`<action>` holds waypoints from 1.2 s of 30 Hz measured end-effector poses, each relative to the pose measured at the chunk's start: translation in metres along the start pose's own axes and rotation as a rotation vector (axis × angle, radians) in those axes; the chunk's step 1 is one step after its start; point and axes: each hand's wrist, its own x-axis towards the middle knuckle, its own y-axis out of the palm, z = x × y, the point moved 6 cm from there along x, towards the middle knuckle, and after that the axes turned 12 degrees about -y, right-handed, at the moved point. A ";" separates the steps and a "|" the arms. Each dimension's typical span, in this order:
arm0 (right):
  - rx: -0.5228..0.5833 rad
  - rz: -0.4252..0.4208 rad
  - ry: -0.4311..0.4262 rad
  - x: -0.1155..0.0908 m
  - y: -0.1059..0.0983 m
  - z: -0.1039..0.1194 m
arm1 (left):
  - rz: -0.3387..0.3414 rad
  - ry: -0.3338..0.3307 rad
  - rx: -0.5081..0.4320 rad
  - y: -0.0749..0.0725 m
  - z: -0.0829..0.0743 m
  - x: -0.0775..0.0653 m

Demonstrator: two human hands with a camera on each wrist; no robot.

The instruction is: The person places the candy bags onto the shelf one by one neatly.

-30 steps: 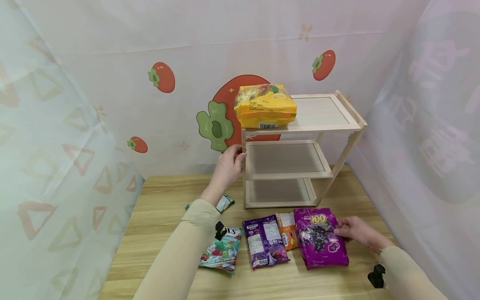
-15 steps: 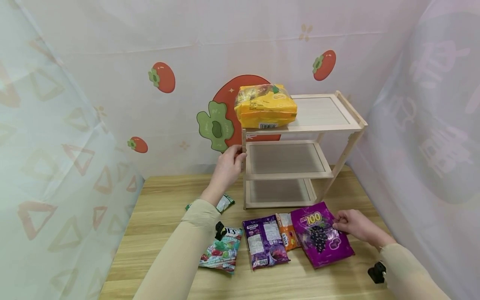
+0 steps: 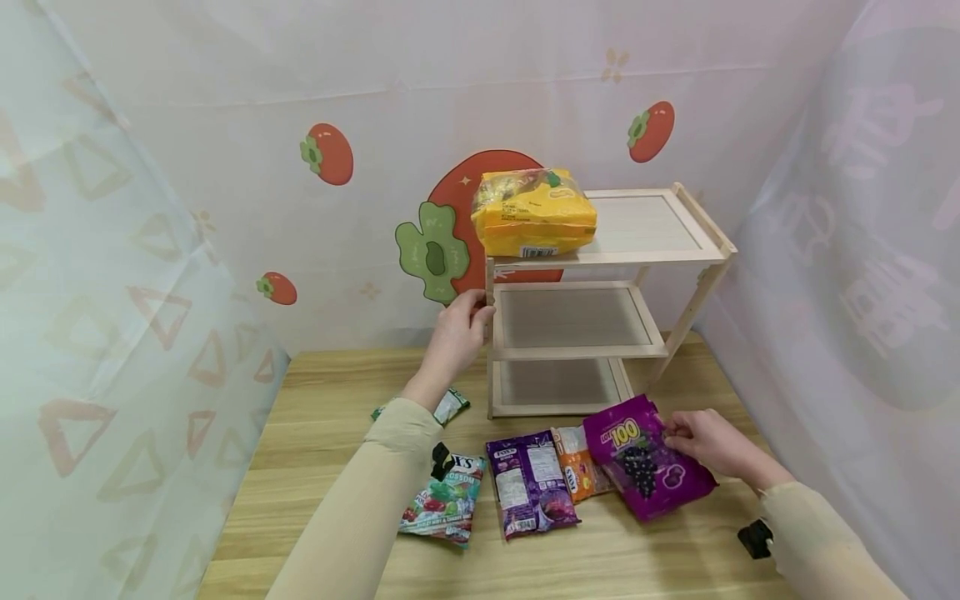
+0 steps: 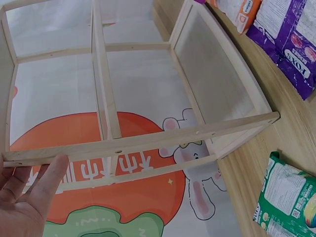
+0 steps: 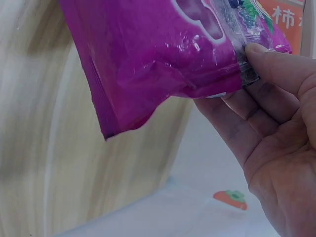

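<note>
My right hand (image 3: 711, 443) pinches the right edge of a purple Lot 100 candy bag with grapes on it (image 3: 640, 468). Tilted, the bag is partly over an orange candy bag (image 3: 577, 467). The right wrist view has the thumb on the front of the purple bag (image 5: 143, 54) and fingers behind it, its lower corner hanging free above the table. My left hand (image 3: 459, 327) grips the left upright of a three-tier wooden shelf (image 3: 577, 353). Close up in the left wrist view, the thumb and fingers of that hand (image 4: 34, 200) hold the post (image 4: 148, 141).
A yellow bag (image 3: 536, 218) lies on the shelf's top tier, at the left. In front stand a dark purple Fox's bag (image 3: 531, 483) and a teal Fox's bag (image 3: 450, 500), lying flat. A green-and-white bag (image 4: 289, 200) lies left of the shelf. Printed cloth walls surround the table.
My right hand has raised the purple candy bag off the table and turned it askew, its bottom swinging right. The left hand stays on the shelf post.
</note>
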 end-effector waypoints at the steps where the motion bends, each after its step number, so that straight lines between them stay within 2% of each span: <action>1: -0.020 -0.009 -0.010 0.000 -0.002 0.001 | 0.001 0.000 -0.001 0.000 0.000 0.000; 5: -0.084 -0.046 -0.044 0.001 -0.007 0.003 | -0.002 0.004 -0.001 0.000 -0.001 0.000; 18: -0.175 -0.093 -0.135 0.001 -0.026 0.014 | -0.005 0.015 -0.007 0.000 -0.002 0.000; 25: -0.203 -0.165 -0.200 -0.001 -0.041 0.024 | 0.000 0.008 -0.010 0.000 -0.002 -0.001; 36: -0.210 -0.210 -0.208 0.002 -0.059 0.041 | 0.008 0.004 -0.022 0.001 0.000 -0.001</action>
